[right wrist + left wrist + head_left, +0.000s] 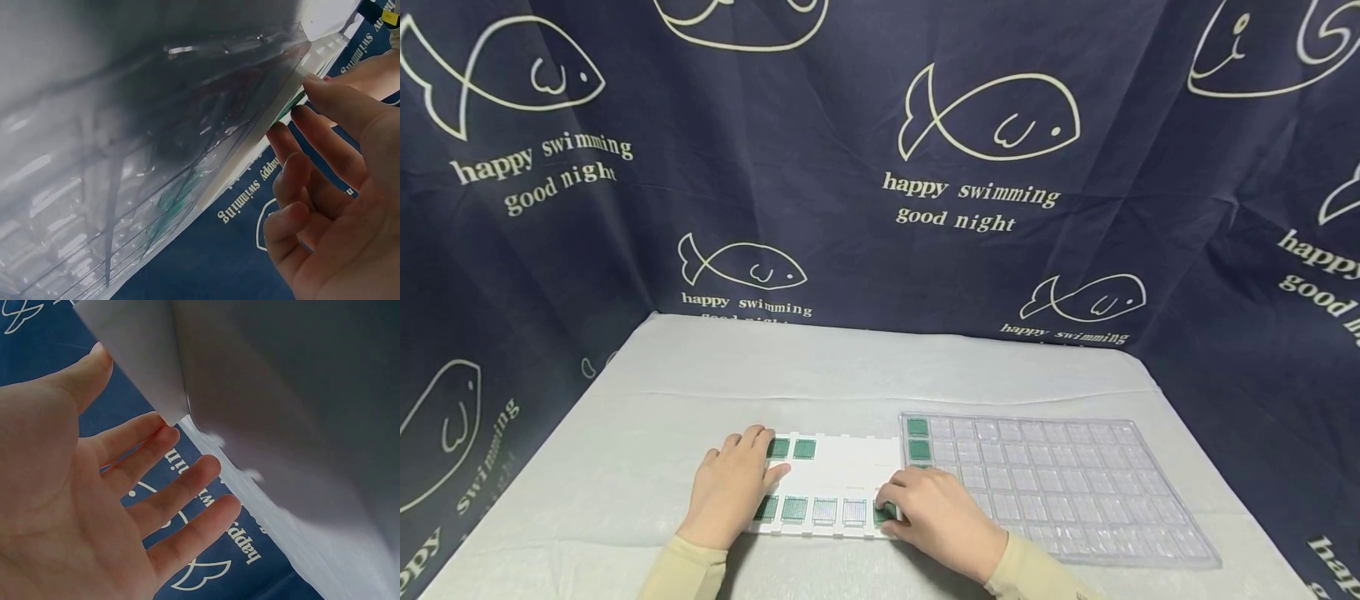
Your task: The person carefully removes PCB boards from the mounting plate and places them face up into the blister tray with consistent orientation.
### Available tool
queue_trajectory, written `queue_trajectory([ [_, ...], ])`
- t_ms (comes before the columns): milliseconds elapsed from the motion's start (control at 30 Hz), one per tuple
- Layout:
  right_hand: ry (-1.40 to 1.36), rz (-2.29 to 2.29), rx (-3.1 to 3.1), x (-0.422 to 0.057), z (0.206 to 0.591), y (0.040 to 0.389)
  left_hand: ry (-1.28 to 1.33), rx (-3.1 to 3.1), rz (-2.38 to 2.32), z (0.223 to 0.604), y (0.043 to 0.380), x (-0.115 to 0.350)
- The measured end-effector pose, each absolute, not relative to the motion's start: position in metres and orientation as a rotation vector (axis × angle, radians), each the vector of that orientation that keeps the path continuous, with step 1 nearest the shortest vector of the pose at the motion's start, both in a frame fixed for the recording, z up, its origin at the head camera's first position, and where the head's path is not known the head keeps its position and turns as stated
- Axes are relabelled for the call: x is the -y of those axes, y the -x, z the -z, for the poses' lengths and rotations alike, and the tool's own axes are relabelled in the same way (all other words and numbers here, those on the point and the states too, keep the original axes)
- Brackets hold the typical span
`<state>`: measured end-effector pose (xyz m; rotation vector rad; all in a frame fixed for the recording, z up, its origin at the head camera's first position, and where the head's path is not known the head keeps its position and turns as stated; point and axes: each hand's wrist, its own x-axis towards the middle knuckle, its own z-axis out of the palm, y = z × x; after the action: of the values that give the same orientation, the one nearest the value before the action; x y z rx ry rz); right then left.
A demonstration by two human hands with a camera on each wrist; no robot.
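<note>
A flat white holder point(842, 462) lies on the table in the head view, with small green circuit boards in an upper and a lower row, such as one board point(794, 509) in the lower row. My left hand point(733, 479) rests at its left end with fingers loosely extended, partly covering the boards there. At the right end of the lower row, my right hand point(936, 512) pinches a green circuit board point(886, 514) between thumb and fingers. In the right wrist view the green board's edge point(290, 106) shows thin at the fingertips.
To the right stands a clear plastic compartment tray point(1037, 475), with green boards point(919, 450) in its leftmost column; my right hand and sleeve overlap its near left part. A white cloth covers the table point(587, 492). Dark blue curtains point(850, 167) with fish prints surround it.
</note>
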<state>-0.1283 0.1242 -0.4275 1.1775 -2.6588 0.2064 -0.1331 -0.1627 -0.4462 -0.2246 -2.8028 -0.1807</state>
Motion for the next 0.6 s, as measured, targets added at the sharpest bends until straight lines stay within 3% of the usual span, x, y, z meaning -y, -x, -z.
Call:
queue_trajectory([
  [600,-1.173,-0.200,2.625,-0.1252,0.4256,0.1266,0.226,2.812,0.172,0.4457,0.1342,0.1635],
])
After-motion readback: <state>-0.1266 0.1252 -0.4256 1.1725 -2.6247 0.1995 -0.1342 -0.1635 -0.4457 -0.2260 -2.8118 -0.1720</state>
